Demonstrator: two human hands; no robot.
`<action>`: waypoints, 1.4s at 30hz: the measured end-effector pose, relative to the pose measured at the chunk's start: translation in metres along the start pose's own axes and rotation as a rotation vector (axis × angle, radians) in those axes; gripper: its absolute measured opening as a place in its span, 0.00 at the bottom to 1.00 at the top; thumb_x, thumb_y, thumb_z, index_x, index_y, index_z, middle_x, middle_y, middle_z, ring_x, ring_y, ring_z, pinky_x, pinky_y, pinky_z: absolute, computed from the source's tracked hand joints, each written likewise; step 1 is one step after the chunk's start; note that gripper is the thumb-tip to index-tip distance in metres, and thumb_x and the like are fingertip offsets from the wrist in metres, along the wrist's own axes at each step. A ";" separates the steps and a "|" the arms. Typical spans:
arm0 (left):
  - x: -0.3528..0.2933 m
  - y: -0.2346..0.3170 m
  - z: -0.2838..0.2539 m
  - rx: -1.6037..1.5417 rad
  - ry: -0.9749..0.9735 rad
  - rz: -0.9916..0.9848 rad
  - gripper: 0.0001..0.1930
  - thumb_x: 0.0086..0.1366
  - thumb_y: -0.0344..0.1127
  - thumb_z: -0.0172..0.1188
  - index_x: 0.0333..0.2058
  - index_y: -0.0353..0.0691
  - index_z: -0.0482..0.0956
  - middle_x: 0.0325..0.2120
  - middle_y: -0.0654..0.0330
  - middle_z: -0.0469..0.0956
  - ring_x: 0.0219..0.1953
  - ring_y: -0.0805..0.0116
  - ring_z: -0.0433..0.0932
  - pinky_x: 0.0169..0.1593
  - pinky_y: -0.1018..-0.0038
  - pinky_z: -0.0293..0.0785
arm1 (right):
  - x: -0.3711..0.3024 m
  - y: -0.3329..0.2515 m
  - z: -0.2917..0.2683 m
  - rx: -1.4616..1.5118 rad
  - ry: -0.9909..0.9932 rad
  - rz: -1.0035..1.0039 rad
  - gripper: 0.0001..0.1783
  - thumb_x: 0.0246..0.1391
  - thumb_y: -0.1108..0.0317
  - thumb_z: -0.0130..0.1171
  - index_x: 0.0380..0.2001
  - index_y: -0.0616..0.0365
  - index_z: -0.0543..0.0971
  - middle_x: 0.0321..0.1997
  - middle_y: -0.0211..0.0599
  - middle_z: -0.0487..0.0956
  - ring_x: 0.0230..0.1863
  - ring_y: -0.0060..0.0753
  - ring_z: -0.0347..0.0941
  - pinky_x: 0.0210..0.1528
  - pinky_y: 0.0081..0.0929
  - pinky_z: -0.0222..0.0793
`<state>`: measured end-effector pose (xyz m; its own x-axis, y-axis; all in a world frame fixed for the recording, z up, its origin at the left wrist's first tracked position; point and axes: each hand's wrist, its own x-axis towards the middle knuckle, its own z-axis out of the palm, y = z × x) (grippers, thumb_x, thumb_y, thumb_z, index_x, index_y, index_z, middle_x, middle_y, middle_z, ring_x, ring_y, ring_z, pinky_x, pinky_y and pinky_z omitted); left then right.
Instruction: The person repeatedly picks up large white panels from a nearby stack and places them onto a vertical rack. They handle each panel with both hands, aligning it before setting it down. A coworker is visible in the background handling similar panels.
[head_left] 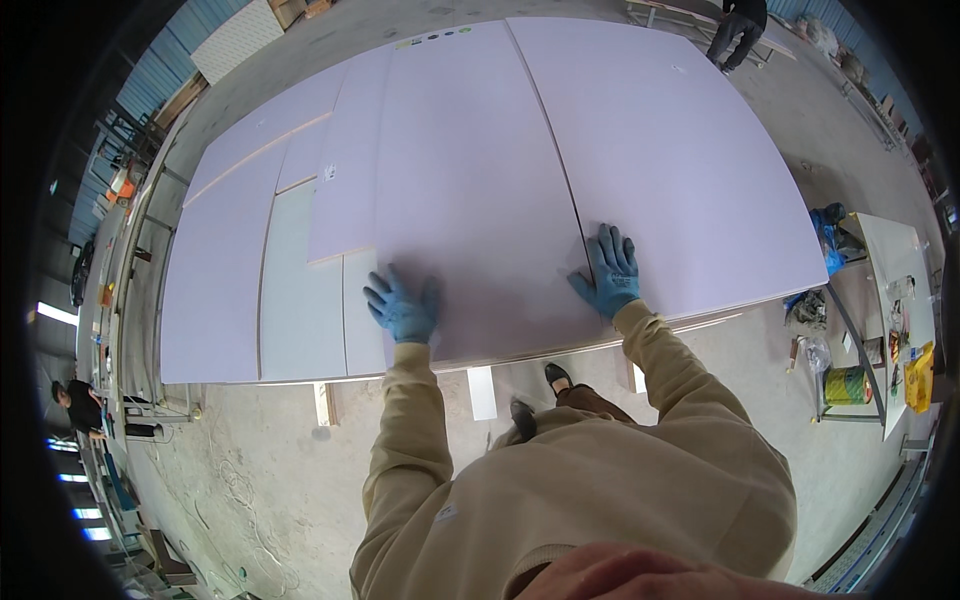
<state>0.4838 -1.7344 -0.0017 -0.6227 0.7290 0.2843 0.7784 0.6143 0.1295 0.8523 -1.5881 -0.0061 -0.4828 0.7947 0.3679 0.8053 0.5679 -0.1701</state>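
Note:
Large pale lilac boards lie side by side in front of me at about thigh height. My left hand [406, 308], in a blue work glove, rests flat with spread fingers near the front edge of the middle board [455, 190]. My right hand [611, 274], gloved the same way, lies with fingers stretched out beside the dark seam between that board and the right board [670, 150]. Neither hand holds anything. To the left, pale greenish-white pieces [303, 270] sit lower between the lilac ones, with thin tan edges showing.
A cart [890, 270] at the right carries tools, a yellow bag [919, 378] and a green tin [847, 386]. A metal rail frame [135, 240] runs along the left. Cords [240, 490] lie on the concrete floor. One person [738, 30] stands far right, another [85, 408] far left.

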 end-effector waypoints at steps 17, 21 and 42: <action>0.085 0.016 -0.011 -0.020 -0.373 -0.394 0.47 0.58 0.75 0.59 0.62 0.39 0.74 0.59 0.48 0.75 0.63 0.47 0.71 0.63 0.54 0.70 | 0.001 0.000 -0.003 0.014 0.045 -0.022 0.43 0.55 0.39 0.63 0.62 0.61 0.71 0.75 0.62 0.60 0.77 0.67 0.52 0.76 0.65 0.44; 0.086 0.014 -0.005 -0.052 -0.337 -0.348 0.47 0.56 0.75 0.60 0.60 0.39 0.76 0.58 0.47 0.76 0.62 0.46 0.71 0.63 0.53 0.70 | 0.003 0.000 -0.004 0.012 0.001 -0.004 0.43 0.55 0.39 0.62 0.63 0.62 0.71 0.76 0.63 0.60 0.78 0.67 0.50 0.77 0.64 0.42; 0.079 0.015 0.004 -0.032 -0.309 -0.292 0.49 0.61 0.75 0.55 0.66 0.38 0.69 0.63 0.48 0.72 0.66 0.45 0.66 0.65 0.53 0.66 | -0.001 0.002 -0.014 0.112 -0.030 0.038 0.45 0.56 0.39 0.63 0.66 0.61 0.67 0.76 0.61 0.58 0.80 0.66 0.47 0.79 0.62 0.40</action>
<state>0.4460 -1.6671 0.0191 -0.8083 0.5850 -0.0666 0.5648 0.8024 0.1929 0.8594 -1.5910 0.0057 -0.4641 0.8213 0.3319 0.7807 0.5562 -0.2849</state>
